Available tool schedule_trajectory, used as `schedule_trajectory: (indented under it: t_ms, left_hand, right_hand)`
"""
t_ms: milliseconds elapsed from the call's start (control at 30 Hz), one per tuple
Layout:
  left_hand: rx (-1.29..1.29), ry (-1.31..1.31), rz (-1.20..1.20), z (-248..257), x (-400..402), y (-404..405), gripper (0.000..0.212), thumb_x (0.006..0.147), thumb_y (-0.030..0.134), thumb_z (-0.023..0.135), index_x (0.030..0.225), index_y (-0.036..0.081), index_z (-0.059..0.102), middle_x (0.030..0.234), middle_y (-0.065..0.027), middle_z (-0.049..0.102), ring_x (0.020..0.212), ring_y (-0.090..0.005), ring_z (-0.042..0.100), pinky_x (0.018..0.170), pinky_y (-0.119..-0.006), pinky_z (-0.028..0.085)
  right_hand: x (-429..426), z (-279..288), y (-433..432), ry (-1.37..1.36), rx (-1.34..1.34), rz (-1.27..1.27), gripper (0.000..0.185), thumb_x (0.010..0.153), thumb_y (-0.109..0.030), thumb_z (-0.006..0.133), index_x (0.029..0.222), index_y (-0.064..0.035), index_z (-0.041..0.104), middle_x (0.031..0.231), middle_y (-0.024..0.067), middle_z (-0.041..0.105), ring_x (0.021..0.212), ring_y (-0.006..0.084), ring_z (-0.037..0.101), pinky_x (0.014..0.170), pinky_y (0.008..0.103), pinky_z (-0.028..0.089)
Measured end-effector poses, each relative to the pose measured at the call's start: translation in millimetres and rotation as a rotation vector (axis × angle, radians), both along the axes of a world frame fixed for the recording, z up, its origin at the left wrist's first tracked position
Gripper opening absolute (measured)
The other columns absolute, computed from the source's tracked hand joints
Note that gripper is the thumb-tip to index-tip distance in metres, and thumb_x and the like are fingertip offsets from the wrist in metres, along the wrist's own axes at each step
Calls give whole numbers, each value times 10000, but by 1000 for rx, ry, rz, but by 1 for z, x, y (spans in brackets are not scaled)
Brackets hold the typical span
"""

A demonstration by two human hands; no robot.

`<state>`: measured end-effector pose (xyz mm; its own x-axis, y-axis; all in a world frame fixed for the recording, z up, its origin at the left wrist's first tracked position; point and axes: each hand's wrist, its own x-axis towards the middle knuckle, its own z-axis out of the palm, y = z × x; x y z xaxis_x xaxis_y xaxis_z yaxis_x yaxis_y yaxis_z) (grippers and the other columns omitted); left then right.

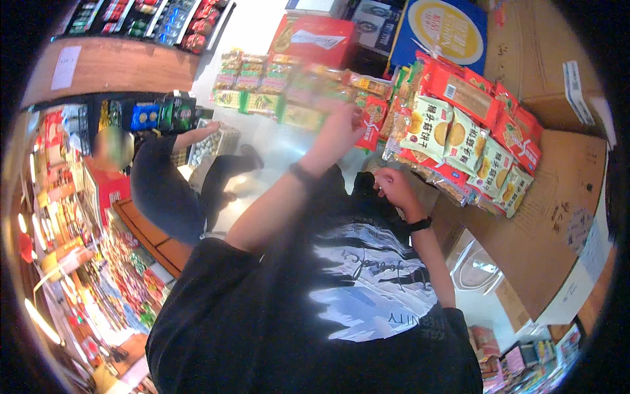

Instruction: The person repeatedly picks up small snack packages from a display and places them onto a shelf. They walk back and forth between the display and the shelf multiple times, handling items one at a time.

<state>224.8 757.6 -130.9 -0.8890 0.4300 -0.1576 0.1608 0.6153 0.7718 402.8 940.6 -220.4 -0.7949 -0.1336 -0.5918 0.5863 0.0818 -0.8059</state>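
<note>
My left hand (pixel 342 125), blurred and with its fingers curled, is at the left edge of a red snack packet (pixel 372 123). Whether the fingers grip that packet cannot be made out. Lower and to the right is my right hand (pixel 396 186), its fingers curled in and no object visible in it. It is beside a pile of bagged biscuits: pale green packets (pixel 462 140) lie among red packets (pixel 462 93), on an open cardboard box (pixel 541 246). Beyond my left hand, rows of clear-wrapped snack packs (pixel 263 81) stand, partly blurred.
A red carton (pixel 312 39) and a blue carton (pixel 443 29) stand at the back. On the left a person (pixel 167 182) in dark clothes reaches toward a crate of eggs (pixel 211 145). Shelves of packaged goods (pixel 133 268) fill the left side. A plastic bag (pixel 475 268) is under the box.
</note>
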Motion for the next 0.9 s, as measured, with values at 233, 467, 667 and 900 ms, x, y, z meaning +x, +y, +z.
schedule_trajectory:
  t_ms: [233,467,667,900]
  left_hand:
    - [65,-11,143,1,13,0,360,887,92,780,1213,-8,665,983,-200,736,930,-383,738,863,-434,605]
    - [32,-11,183,10,25,-3,410,892,181,807,1238,21,658,1127,-189,692,1033,-376,704,908,-443,590]
    - [-235,328,89,19,42,20,715,811,287,847,1409,41,543,1281,-209,604,1212,-391,616,1031,-480,533]
    - [-291,340,200,-11,48,32,815,763,218,831,1465,12,473,1214,-178,583,1162,-376,598,972,-467,530]
  right_hand:
    - [17,-27,11,-49,27,108,269,1040,-215,647,1174,8,714,889,91,742,739,157,694,649,323,569]
    - [38,-50,29,5,261,261,239,990,-230,680,1088,-19,736,890,156,770,791,277,746,740,414,588]
    - [57,-55,39,205,416,345,249,1007,-233,696,1125,-15,723,893,102,754,783,198,717,756,363,579]
    - [91,-30,54,-42,389,197,222,1016,-227,689,1063,-11,715,893,121,747,804,236,702,746,393,565]
